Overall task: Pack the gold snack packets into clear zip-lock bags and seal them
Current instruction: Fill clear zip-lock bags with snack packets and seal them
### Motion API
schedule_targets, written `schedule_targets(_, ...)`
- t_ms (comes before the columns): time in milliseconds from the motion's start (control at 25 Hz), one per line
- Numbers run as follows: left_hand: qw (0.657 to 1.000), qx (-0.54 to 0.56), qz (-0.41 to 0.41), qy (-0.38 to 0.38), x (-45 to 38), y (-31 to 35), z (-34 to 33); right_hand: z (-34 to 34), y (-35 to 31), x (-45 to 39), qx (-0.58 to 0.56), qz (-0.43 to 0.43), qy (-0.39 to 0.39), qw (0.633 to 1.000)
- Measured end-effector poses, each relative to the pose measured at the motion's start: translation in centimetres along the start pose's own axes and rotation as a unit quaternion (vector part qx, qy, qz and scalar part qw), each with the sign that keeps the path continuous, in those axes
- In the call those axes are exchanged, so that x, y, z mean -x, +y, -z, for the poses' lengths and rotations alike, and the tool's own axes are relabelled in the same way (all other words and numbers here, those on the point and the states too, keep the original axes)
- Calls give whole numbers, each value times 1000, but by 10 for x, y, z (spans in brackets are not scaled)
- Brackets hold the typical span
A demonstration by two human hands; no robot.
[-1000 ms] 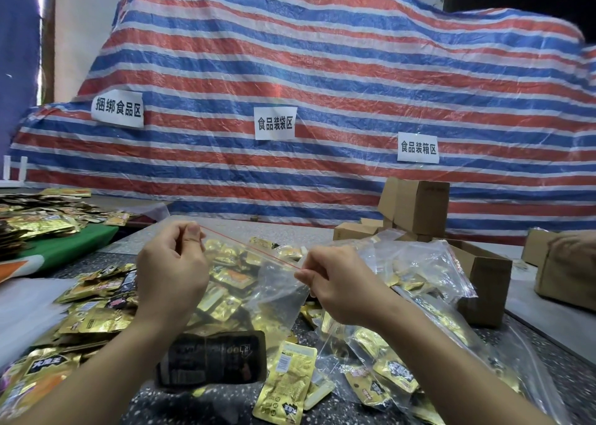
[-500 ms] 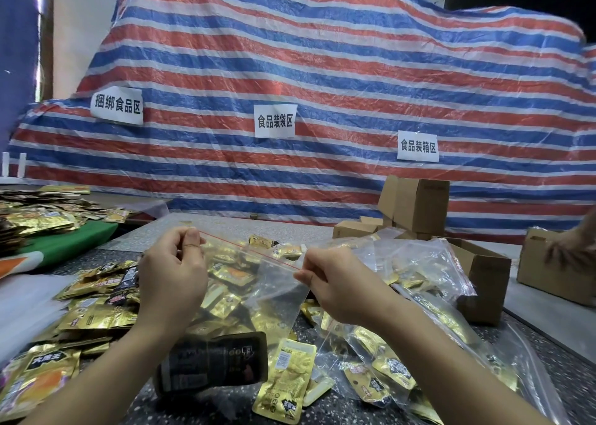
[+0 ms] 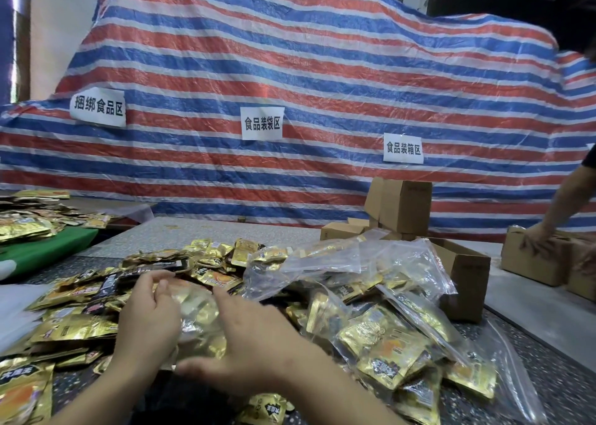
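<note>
Head view: speckled table (image 3: 529, 357) before striped tarpaulin (image 3: 322, 69).

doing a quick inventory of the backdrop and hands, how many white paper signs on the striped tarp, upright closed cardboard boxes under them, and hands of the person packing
White paper signs: 3 (left, middle, right)
Upright closed cardboard box: 1
Packer's hands: 2 (left hand, right hand)
Total: 6

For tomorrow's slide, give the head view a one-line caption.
Both hands, left hand and right hand, press a filled zip-lock bag down among loose gold snack packets on the table.
</note>
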State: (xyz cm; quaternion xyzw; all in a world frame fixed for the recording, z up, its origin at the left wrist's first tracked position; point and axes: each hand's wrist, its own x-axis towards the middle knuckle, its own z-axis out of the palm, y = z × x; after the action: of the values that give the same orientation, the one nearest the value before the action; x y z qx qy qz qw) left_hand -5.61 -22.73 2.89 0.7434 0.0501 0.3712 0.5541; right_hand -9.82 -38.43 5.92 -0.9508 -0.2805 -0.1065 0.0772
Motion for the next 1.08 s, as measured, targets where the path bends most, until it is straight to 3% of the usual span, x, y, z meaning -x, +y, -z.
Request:
schedule_targets(200,982,-139,-9,-124,6,-24,11,-42,-9,-8,17,-4,-116,993)
schedule_targets(320,930,-295,10,-218,13,-37,15,-58,-16,-12,81,-4,-168,982)
schedule_targets(440,900,-367,-11,-235,16,-44,20,-66,-16,-13,92,22,-153,984)
schedule_targets(840,884,-305,62,-349,5,-33,34,-54,-15,-13,45,73,-99,991)
schedule_targets(1080,938,-172,73,-293,-3,-10,35,-32,-12,-12,23,86,16,996)
